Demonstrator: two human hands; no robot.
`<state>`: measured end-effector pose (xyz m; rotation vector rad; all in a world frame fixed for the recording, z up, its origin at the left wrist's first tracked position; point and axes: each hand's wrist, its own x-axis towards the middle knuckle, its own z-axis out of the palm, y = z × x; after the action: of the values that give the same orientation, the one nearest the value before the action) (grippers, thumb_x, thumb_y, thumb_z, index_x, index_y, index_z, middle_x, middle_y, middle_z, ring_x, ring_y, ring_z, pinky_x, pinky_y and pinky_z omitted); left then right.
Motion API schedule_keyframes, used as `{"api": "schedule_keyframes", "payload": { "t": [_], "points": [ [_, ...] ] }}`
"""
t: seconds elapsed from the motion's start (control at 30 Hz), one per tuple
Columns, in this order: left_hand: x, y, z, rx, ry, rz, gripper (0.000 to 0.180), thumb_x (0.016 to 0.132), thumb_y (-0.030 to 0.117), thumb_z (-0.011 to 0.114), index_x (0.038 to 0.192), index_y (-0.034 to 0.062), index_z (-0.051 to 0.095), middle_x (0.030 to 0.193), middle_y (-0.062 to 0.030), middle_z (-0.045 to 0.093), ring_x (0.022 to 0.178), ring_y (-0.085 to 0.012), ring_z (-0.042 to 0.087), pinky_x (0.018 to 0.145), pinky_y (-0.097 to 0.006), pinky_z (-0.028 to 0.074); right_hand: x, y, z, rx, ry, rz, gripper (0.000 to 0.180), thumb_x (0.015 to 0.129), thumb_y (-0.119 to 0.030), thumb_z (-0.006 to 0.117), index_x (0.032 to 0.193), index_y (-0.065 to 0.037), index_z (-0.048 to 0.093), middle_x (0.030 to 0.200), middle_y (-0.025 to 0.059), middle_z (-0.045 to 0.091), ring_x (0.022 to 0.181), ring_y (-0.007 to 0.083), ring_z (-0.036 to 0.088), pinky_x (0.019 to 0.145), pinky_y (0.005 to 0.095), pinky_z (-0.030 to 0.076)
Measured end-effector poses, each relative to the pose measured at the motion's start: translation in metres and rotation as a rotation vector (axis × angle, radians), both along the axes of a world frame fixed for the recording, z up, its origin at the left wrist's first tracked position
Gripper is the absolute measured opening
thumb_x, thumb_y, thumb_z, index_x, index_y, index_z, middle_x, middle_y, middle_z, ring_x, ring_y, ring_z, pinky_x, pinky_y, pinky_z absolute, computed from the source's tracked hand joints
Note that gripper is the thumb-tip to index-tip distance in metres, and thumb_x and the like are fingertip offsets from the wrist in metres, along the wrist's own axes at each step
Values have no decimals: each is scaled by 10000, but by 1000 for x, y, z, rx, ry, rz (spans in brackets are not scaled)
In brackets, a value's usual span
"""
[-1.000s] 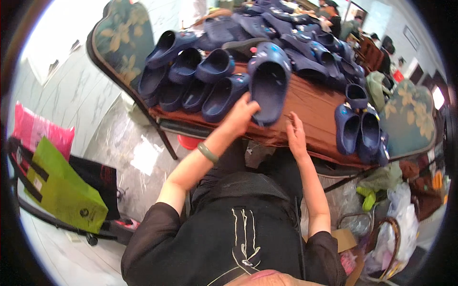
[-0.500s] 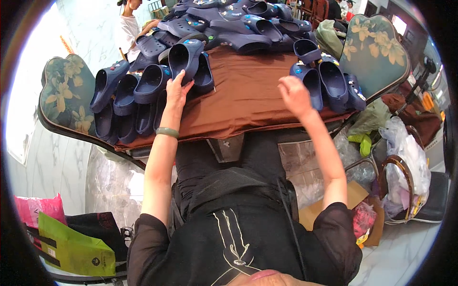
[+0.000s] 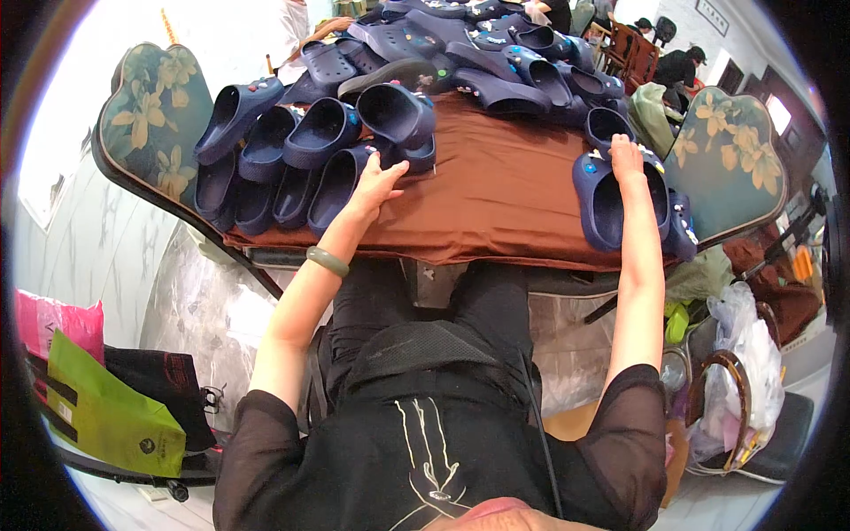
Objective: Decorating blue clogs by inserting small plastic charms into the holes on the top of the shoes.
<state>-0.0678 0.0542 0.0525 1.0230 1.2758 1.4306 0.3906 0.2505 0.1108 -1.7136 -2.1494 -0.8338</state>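
Observation:
Navy clogs with small charms stand in two stacked rows at the table's left side. Beside the front one, a navy clog, my left hand has its fingers spread, their tips near its toe; whether they touch it cannot be told. Just beyond, another clog rests tilted on one beneath it. At the right, my right hand closes at the toe end of a clog in a smaller group. To its left lies a wide-open clog, and a further clog sits behind the fingers.
A large heap of navy clogs covers the far part of the brown-clothed table. Floral chair backs flank both sides. A green bag is at lower left, and a clear plastic bag hangs at right. Other people are in the background.
My right hand has moved right, onto the smaller group of clogs. My left hand has come off the tilted clog and dropped nearer, fingers spread. The whole view has shifted a little.

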Motion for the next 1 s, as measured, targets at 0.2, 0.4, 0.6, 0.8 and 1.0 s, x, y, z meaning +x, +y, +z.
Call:
{"api": "schedule_keyframes", "payload": {
  "t": [0.2,0.4,0.6,0.8,1.0],
  "points": [
    [11,3,-26,486,533,353,767,791,244,685,1371,-38,270,1352,-258,348,1287,-357,315,1073,-386,255,-31,-50,21,236,279,222,256,833,-286,611,951,-59,607,953,136,619,858,326,614,728,416,496],
    [98,-24,5,159,8,-230,578,881,281,619,1320,-6,374,1188,-107,537,1087,-184,512,855,-343,478,-127,-200,-5,217,325,443,195,814,-286,643,845,-100,593,819,76,585,681,274,613,551,360,502],
    [109,-16,-44,-120,-198,-350,619,832,91,560,1387,42,290,1142,-104,546,968,-207,581,615,-392,568,-181,-226,-83,-25,443,931,235,761,-106,678,943,-39,544,858,117,583,745,298,604,635,392,500],
    [61,-40,-23,53,-16,-290,461,818,-5,414,1276,-35,450,1154,-85,568,1033,-149,544,919,-261,414,-49,-213,-42,202,209,323,407,713,-198,704,1059,-50,549,1079,128,555,1052,302,501,886,423,378],
    [1,-47,-57,81,173,-153,411,845,18,422,1248,-44,474,1128,-69,573,1007,-125,538,884,-251,415,60,-195,-74,91,-78,-47,447,682,-184,737,1066,-60,544,1099,102,510,1059,281,471,938,471,324]
  ]
}}
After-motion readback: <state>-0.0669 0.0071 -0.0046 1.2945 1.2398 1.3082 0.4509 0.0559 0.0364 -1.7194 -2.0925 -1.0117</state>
